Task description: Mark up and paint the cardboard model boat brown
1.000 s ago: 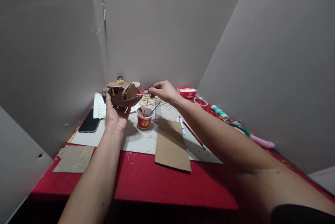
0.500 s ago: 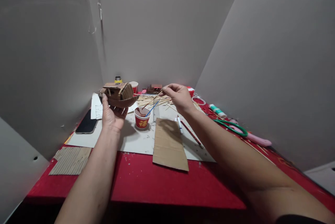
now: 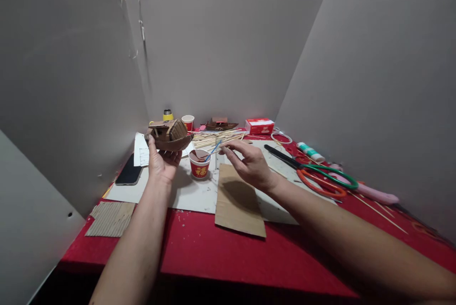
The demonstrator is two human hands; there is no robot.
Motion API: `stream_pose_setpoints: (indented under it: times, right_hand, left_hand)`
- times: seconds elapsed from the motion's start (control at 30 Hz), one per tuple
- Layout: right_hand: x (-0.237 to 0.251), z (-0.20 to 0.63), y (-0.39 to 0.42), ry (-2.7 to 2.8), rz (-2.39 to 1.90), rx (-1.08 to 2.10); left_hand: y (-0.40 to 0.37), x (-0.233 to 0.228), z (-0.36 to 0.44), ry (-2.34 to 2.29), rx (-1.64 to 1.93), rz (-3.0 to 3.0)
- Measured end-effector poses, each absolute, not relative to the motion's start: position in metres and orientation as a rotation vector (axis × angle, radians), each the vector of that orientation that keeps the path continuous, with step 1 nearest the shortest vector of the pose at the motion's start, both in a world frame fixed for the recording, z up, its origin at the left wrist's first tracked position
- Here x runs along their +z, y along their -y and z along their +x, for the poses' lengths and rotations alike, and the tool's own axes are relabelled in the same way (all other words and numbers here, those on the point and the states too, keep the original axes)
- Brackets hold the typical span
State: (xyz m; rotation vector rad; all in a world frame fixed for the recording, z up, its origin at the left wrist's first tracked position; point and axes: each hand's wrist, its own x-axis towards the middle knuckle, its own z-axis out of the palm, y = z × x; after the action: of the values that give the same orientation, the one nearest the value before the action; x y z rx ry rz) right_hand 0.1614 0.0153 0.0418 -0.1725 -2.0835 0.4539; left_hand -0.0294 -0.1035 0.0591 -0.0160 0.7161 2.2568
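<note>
while it sits in the upturned palm of the left hand [image 3: 161, 165], the small brown cardboard boat model with a ribbed arched roof [image 3: 170, 135] is held above the table, fingers curled up under its hull and thumb raised along its near-left side. at about 4 o'clock from the boat, just beside it, stands a red paper cup with a gold character [image 3: 199, 164], brown paint inside and a thin blue-handled stick [image 3: 213, 148] leaning out of it toward 1 o'clock. the right hand [image 3: 249, 165] hovers at 3 o'clock of the cup, palm down, fingers loosely spread and gripping nothing that can be made out; its fingertips are close to the cup's rim. below that hand, at 6 o'clock, lies a flat rectangular piece of brown cardboard [image 3: 239, 203], partly on a white sheet of board [image 3: 185, 193] that covers the red table top [image 3: 221, 257]. at 12 o'clock of the cup is a loose pile of thin bamboo skewers [image 3: 213, 138], and behind it a second dark cardboard boat [image 3: 218, 124], a second red paper cup [image 3: 187, 122] and a yellow-capped bottle [image 3: 167, 115]. a red and white small box [image 3: 261, 126] lies at 2 o'clock. green-handled scissors [image 3: 320, 172] and orange-handled scissors [image 3: 317, 187] lie at 3 o'clock of the right hand. a black phone [image 3: 129, 176] and a ribbed corrugated card [image 3: 110, 212] lie at 8 o'clock of the boat.
</note>
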Motion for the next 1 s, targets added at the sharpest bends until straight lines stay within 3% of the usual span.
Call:
stream_pose_setpoints:
  times: [0.6,1.0]
  right_hand:
    - [0.027,0.153,-0.021,1.687,-0.389,1.132]
    - [0.032,0.154,-0.020,1.532,-0.429,1.307]
  left_hand:
    - [0.104,0.063,-0.029,-0.730,2.258,-0.002]
    - [0.106,0.064,-0.028,-0.722,2.218,0.031]
